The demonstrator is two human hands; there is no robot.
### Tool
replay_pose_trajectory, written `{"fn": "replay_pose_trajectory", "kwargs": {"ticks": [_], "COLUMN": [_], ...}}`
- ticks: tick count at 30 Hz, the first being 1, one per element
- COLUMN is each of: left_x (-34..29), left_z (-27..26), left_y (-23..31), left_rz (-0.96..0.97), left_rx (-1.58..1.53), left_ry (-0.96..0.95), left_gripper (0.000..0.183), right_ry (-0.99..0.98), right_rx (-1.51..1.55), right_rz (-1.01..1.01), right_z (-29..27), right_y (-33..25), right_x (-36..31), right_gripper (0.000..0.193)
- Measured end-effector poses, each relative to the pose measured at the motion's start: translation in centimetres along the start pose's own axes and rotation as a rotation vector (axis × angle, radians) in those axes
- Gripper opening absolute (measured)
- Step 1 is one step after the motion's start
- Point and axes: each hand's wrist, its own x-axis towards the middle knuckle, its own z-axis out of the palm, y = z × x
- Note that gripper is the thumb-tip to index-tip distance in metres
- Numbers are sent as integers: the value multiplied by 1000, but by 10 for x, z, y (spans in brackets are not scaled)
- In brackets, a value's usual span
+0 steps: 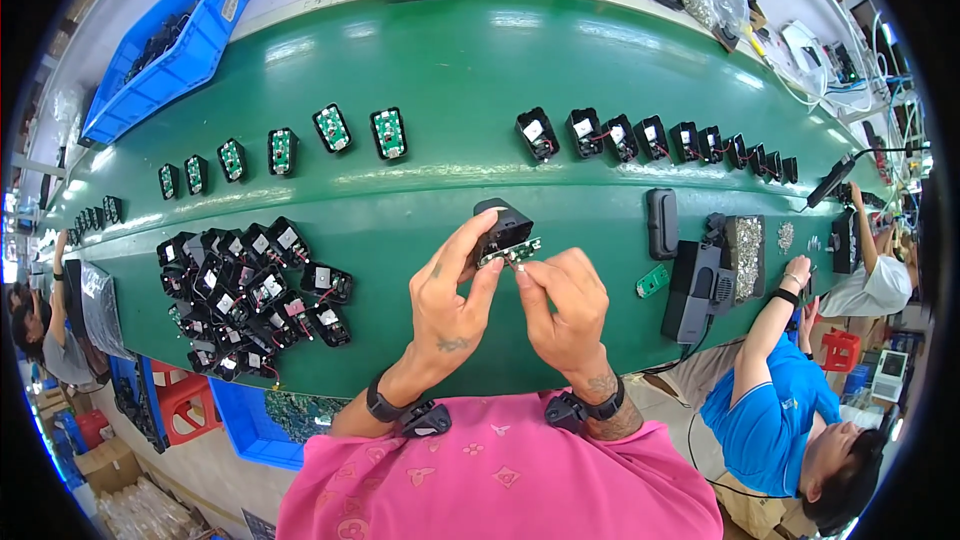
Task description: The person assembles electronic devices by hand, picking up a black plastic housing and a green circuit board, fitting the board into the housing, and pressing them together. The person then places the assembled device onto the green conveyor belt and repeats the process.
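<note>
My left hand [450, 290] grips a black plastic housing [507, 225], tilted above the bench in front of me. A green circuit board [513, 251] stands at the housing's open side, with my left thumb against it. My right hand [568, 305] is closed in a pinch at the board's near edge. What its fingertips hold is too small to make out; a thin reddish wire seems to show there. To the left lies a heap of black housings [265, 285] with white parts and wires inside.
On the green bench [440, 60], housings with green boards [389, 133] line up at left, wired housings [537, 135] at right. A loose board [652, 281] lies near a black device [690, 290] and a tray of small metal parts [747, 255]. A co-worker in blue [775, 390] sits at right.
</note>
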Motion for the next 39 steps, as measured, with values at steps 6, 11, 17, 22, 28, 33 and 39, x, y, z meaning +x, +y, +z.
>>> {"fn": "replay_pose_trajectory", "kwargs": {"ticks": [6,11,17,22,28,33,39], "left_x": [-2,-1,2,1,-4,-3,3], "left_z": [-5,-10,-19,-18,-7,0,0], "left_y": [6,14,19,24,15,-12,-11], "left_rz": [31,-1,86,180,188,-31,-329], "left_rx": [14,-15,115,274,363,87,-280], "left_ry": [-51,-81,-168,-193,-146,-50,-154], "left_gripper": [45,46,47,47,48,47,55], "right_ry": [-168,-306,-388,-423,-381,-284,-307], "right_rx": [146,171,218,219,121,80,336], "right_rz": [78,27,105,116,84,131,685], "right_z": [-10,-15,-22,-23,-12,1,-9], "right_y": [0,3,2,1,8,14,18], "right_x": [14,19,19,20,11,-2,-3], "right_gripper": [7,6,8,9,6,10,14]}}
